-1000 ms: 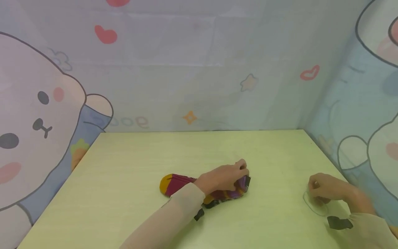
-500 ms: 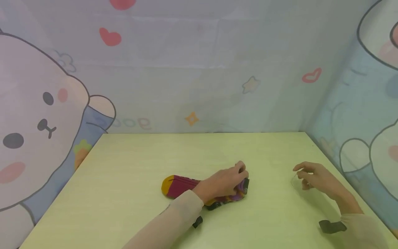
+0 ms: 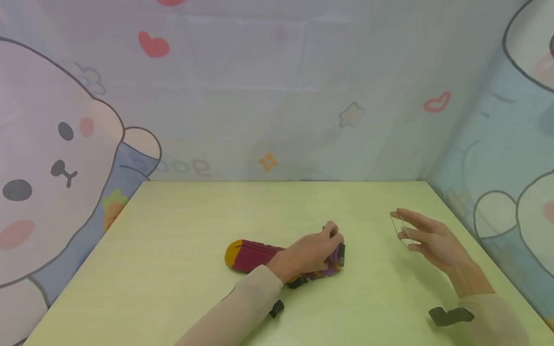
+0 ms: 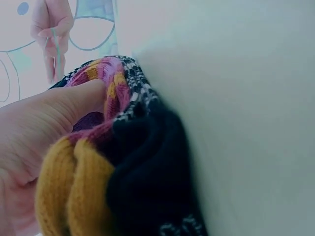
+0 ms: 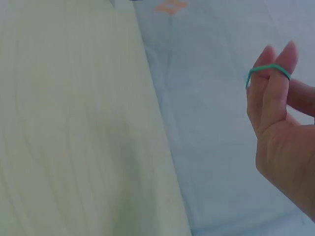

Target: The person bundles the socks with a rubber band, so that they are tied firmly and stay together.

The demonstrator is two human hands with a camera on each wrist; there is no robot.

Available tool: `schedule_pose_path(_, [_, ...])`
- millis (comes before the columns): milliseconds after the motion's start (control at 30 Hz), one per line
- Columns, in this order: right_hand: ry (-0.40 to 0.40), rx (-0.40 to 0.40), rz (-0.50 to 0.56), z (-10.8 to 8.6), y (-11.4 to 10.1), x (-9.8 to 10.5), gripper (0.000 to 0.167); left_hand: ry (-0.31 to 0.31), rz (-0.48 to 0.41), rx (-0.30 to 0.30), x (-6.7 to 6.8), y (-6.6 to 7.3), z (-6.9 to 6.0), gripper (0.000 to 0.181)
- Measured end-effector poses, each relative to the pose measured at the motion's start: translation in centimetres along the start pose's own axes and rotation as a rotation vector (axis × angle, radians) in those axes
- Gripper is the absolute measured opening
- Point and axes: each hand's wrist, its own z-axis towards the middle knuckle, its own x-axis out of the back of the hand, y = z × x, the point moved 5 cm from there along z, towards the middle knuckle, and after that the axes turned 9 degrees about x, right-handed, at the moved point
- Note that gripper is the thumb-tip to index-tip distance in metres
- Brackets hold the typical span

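A bundle of knitted socks (image 3: 255, 257), maroon with a mustard toe and dark patterned parts, lies mid-table. My left hand (image 3: 303, 252) grips it near its right end, and the thumb pushes into the fold of the knit in the left wrist view. Farther right, my right hand (image 3: 437, 242) is raised above the table with its fingers spread. A thin green rubber band (image 5: 268, 67) loops around those fingers and is stretched between them. The palm side of my left hand is partly hidden by the socks.
The pale yellow table (image 3: 182, 226) reaches back to a cloth backdrop (image 3: 242, 96) printed with cartoon bears, hearts and stars. Side cloths stand along the left and right edges. A dark piece (image 3: 450, 316) sits at the right sleeve.
My right hand has lifted off the table, moved left and away, and spread its fingers, stretching the rubber band. My left hand keeps its hold on the socks in nearly the same place.
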Motion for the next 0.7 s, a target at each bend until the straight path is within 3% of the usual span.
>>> schedule_pose_path(133, [0.101,-0.023,0.029,0.3,0.6,-0.6,0.048,-0.004,-0.003,0.011,0.2,0.0,-0.1,0.039])
schedule_pose_path(267, [0.193,-0.068,0.120,0.6,1.0,-1.3,0.020,-0.009,-0.009,0.023,0.3,0.1,-0.1,0.041])
schedule_pose_path(333, [0.200,-0.085,0.151,0.9,1.2,-1.7,0.023,-0.011,-0.010,0.027,0.3,0.1,-0.1,0.042])
schedule_pose_path(433, [0.145,-0.077,0.115,1.4,1.5,-2.8,0.039,-0.010,-0.024,0.034,0.4,0.1,-0.1,0.042])
schedule_pose_path(567, [0.045,-0.042,-0.029,2.0,2.2,-4.6,0.041,-0.006,-0.052,0.040,0.5,0.0,-0.2,0.042])
schedule_pose_path(700, [-0.002,-0.072,-0.156,2.8,3.2,-6.6,0.050,-0.021,-0.094,0.058,0.5,-0.3,-0.2,0.043])
